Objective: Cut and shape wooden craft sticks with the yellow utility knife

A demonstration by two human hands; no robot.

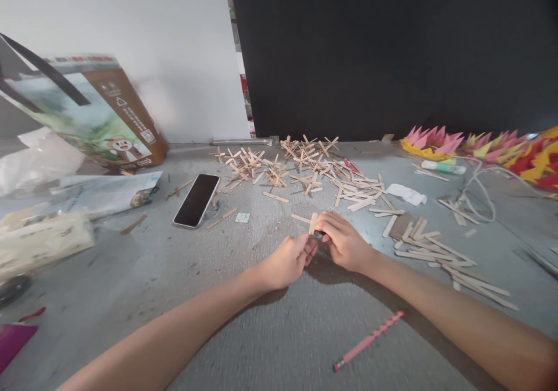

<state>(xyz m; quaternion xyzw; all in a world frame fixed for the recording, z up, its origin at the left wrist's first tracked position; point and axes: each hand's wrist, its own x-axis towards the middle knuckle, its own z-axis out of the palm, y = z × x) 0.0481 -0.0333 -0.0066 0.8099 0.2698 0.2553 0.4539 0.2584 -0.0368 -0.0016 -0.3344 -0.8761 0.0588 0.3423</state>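
Note:
Near the middle of the grey table, my left hand point(288, 259) pinches a pale wooden stick point(313, 223) that points up and away. Close against its right side, my right hand point(344, 241) has its fingers closed on a small dark object point(319, 235), which touches the stick and is mostly covered by the fingers. Another wooden stick point(300, 218) shows just beyond my left hand. Farther back lies a pile of crossed sticks point(305, 155), and loose sticks point(436, 251) are scattered to the right of my right hand.
A pink pencil point(370, 340) lies in front of my right forearm. The phone point(197, 200) is left of centre, with a paper bag point(108, 118) and plastic packets point(47, 237) beyond at left. Paper flowers point(431, 144) and a white cable point(479, 196) are at right.

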